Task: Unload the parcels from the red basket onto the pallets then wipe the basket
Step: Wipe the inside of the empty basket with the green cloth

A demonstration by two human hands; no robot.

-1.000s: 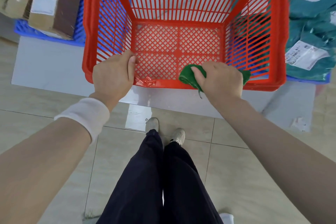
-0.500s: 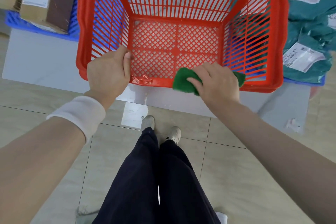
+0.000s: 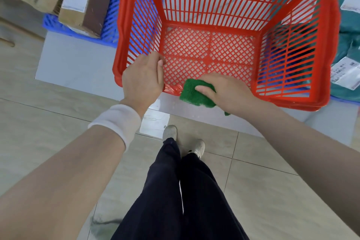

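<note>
Wiping underway: green cloth (image 3: 195, 93) is clamped by right hand (image 3: 227, 91) fingers on red basket (image 3: 329, 48) near rim, gripped by left hand (image 3: 143, 79); tipping is risked if pressed hard.

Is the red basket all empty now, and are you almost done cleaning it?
Yes, the red basket is empty; boxes and green bags lie on blue pallets. Now the left hand steadies the near rim while the right hand rubs it with a green cloth. The other walls may need wiping.
</note>
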